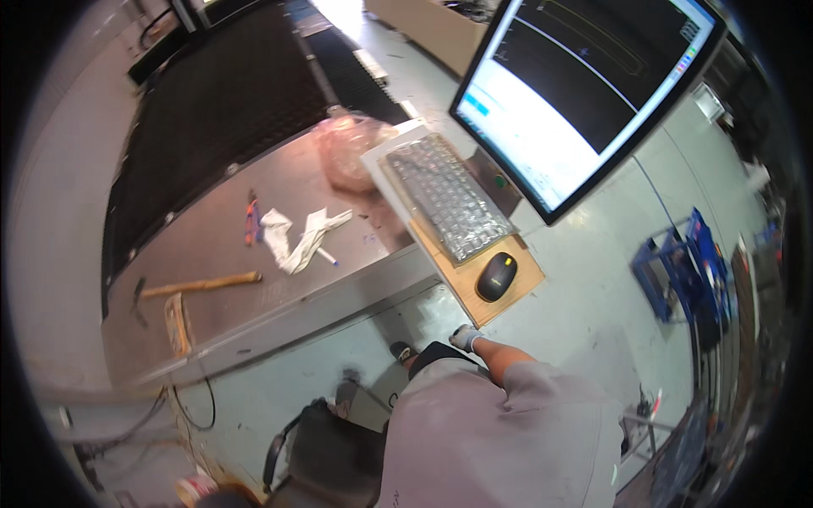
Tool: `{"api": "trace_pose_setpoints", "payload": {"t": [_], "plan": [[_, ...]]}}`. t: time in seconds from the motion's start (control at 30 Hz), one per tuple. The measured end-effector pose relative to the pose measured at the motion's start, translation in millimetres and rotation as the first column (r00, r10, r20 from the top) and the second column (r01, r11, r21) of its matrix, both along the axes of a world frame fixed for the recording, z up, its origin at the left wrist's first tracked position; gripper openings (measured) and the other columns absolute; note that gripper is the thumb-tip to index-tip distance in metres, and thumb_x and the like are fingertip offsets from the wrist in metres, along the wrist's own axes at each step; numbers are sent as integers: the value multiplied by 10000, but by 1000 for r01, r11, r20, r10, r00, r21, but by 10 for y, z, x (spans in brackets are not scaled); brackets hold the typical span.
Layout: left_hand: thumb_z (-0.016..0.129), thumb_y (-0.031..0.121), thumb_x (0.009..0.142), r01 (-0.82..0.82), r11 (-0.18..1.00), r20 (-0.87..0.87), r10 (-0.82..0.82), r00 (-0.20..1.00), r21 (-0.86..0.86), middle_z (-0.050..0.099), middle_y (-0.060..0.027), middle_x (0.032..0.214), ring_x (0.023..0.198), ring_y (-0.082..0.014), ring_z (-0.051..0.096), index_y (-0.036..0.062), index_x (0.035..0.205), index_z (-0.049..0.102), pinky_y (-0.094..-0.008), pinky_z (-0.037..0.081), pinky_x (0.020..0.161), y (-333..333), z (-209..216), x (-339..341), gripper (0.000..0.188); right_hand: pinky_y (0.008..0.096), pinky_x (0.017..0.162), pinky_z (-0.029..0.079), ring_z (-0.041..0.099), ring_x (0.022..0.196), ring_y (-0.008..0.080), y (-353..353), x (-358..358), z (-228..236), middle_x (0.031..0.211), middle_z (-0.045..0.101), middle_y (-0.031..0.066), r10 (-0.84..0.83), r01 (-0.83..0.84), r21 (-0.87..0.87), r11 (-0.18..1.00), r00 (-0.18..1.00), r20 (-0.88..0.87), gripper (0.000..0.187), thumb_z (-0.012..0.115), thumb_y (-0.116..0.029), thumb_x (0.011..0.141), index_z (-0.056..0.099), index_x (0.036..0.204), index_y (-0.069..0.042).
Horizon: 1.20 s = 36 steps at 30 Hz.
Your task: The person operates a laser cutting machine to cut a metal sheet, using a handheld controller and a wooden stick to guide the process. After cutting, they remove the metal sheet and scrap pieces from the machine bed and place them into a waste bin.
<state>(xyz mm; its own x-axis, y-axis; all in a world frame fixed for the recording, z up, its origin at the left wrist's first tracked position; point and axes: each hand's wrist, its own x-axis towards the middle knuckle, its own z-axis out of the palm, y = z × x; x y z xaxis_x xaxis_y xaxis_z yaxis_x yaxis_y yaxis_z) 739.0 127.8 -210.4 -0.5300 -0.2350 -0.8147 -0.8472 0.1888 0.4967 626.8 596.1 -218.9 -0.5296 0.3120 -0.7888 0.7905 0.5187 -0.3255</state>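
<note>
My right hand (464,338), in a light-coloured glove, hangs low beside the front corner of a wooden board (530,273). It shows small, and I cannot make out how its fingers are set or anything in them. On that board lies a black mouse (496,278) with a yellow scroll wheel, nearest to the hand. A keyboard (445,196) under a clear plastic cover sits behind the mouse. Above them a large monitor (584,93) shows a dark drawing area with a thin outline and a white panel. My left hand is out of view.
A metal machine bed (339,262) holds a hammer (203,284), pliers (252,220), white gloves (292,241), a yellow-handled brush-like tool (177,324) and a pinkish plastic bag (347,152). A black chair (330,453) stands at my left. A blue rack (686,267) is at the right.
</note>
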Motion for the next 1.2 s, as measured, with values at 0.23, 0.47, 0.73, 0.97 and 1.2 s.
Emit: {"api": "trace_pose_setpoints", "payload": {"t": [0.23,0.47,0.73,0.97,1.2], "plan": [[723,345,1051,339,941,20,-339,940,8,674,-69,794,753,-167,588,-5,836,682,-409,508,706,-903,110,-1726,413,504,948,567,739,1164,450,602,397,733,1261,793,209,-695,907,219,360,417,-585,376,595,-319,1060,772,1296,-86],[716,328,1053,571,818,-56,-569,821,62,639,-63,762,731,-161,552,-13,808,657,-407,493,689,-2020,-70,-3559,423,396,923,569,750,993,281,432,-25,3095,1064,782,140,-114,983,148,113,160,-980,335,692,-357,1062,796,1176,-60],[702,295,1055,882,471,-218,-863,457,-17,647,-72,754,735,-146,560,-47,825,667,-397,494,693,-2663,-52,-5079,414,498,1140,519,629,1340,418,-175,-1078,3613,1448,638,215,-371,691,704,165,705,-605,505,664,-428,997,705,1405,-134],[709,334,1049,861,508,-182,-849,497,-19,682,-101,797,775,-168,602,-64,894,706,-407,522,733,-2714,-107,-5650,428,582,1239,407,524,1487,396,-67,-1420,3731,1668,519,139,-375,604,784,144,767,-521,585,605,-498,1023,648,1518,-189],[708,358,1047,884,467,-77,-882,465,-10,695,-125,820,793,-213,622,-49,919,718,-422,528,749,-2637,-73,-5925,427,510,1264,408,472,1515,427,-410,-1379,3600,1634,526,200,-376,778,629,2,583,-720,622,635,-378,973,611,1539,-121]]}}
